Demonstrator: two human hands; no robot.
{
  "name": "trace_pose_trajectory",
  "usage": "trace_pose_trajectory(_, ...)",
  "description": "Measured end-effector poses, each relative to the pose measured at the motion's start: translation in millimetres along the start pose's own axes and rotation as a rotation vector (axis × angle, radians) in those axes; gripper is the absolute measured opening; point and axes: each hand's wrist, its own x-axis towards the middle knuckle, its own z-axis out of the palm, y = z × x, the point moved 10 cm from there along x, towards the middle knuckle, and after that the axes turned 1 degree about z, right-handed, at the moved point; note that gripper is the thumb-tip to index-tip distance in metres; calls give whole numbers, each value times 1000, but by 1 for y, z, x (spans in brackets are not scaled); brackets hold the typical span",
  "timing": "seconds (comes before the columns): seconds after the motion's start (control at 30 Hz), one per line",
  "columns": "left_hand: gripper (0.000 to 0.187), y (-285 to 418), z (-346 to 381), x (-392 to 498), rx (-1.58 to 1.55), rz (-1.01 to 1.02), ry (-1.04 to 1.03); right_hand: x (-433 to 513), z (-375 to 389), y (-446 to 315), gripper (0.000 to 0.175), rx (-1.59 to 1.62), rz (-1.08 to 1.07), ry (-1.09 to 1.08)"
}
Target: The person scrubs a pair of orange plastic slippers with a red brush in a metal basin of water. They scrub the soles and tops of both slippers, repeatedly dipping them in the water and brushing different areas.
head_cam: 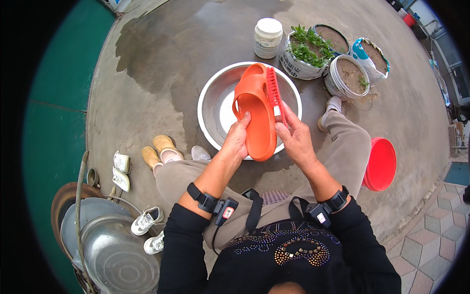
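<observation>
My left hand (237, 137) grips an orange slide sandal (257, 110) by its heel end, thumb on the footbed. The sandal's strap end points away from me, above a wide metal basin (211, 99) on the ground. In my right hand (295, 137) is a red scrubbing brush (273, 88), held by its handle. Its bristles face the sandal's right side, close to the strap; whether they touch it cannot be told. The basin's bottom looks pale, and its contents are unclear.
Beyond the basin stand a white lidded jar (268, 38) and several soil-filled planters (345, 75). A red bucket (380, 165) is at my right. Tan clogs (161, 149), white sneakers (147, 220) and large metal basins (117, 253) lie at my left. The concrete is partly wet.
</observation>
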Motion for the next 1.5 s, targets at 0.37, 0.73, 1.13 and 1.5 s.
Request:
trace_pose_trajectory(0.37,35,11,-17,11,-13,58,10,-48,9,-45,52,-721,-386,-297)
trace_pose_trajectory(0.73,20,-9,-15,-5,131,-110,-73,26,-40,-47,44,-904,-362,42)
trace_pose_trajectory(1.13,29,13,-30,4,296,131,39,-47,-8,-32,51,-955,-292,-154)
trace_pose_trajectory(1.5,33,52,-2,-16,752,564,33,54,-86,3,47,-439,5,121)
